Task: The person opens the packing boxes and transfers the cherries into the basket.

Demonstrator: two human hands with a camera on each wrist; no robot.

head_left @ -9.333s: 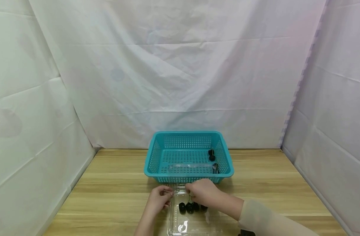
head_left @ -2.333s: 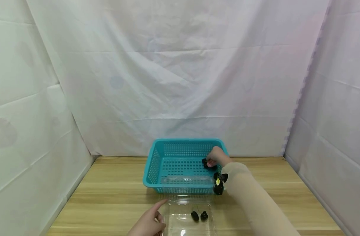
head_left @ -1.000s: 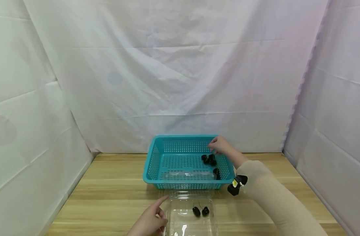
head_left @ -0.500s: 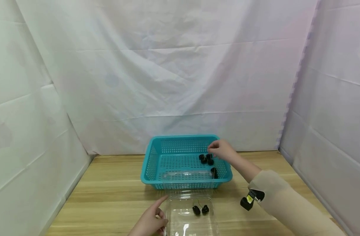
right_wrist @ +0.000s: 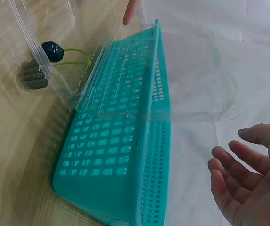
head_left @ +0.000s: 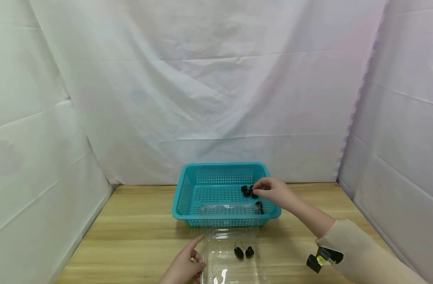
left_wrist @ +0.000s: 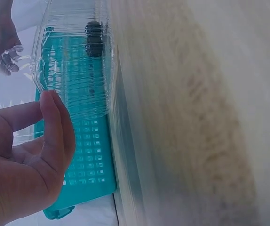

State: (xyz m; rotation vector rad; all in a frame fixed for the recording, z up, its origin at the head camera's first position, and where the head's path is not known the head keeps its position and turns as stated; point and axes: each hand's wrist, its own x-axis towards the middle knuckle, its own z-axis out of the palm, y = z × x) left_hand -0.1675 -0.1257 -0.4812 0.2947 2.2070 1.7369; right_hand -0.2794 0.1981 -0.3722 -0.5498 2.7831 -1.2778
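Note:
My left hand holds the left rim of a clear plastic clamshell container, its index finger stretched along the side. In the left wrist view, the thumb and fingers meet at the rim. Inside lies a pair of dark cherries with joined green stems. My right hand hovers over the right side of a turquoise basket; the right wrist view shows loosely bent fingers with nothing between them. Several dark cherries lie in the basket below, partly hidden by this hand.
The clamshell's raised lid leans over the basket's front rim. Another dark cherry cluster sits near the basket's front right corner. The wooden table meets white cloth at the back and sides.
Earlier, several cherries lay in the clamshell; one pair lies there now. The right hand lowered cherries into the basket, lifted away without them, then shifted slightly toward me. The left hand stayed at the rim.

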